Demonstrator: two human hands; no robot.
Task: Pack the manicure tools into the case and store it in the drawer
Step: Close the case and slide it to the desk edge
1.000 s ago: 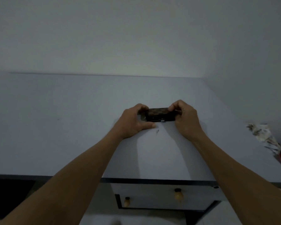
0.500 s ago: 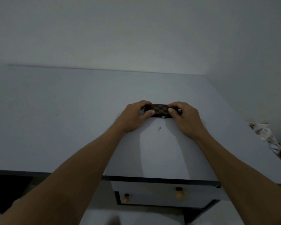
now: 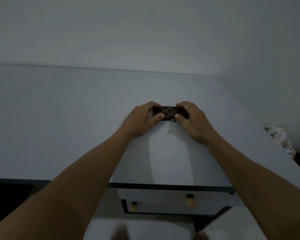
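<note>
My left hand [image 3: 142, 119] and right hand [image 3: 191, 120] both clamp their grip on the small brown checkered flat case [image 3: 170, 111], one at each end, thumbs pressing its near edge. The case lies on the pale grey bench [image 3: 76, 127], at twelve o'clock from me, well back from the front edge. At six o'clock, under the bench, is the white drawer with round yellow knobs [image 3: 163, 203], its front visible.
</note>
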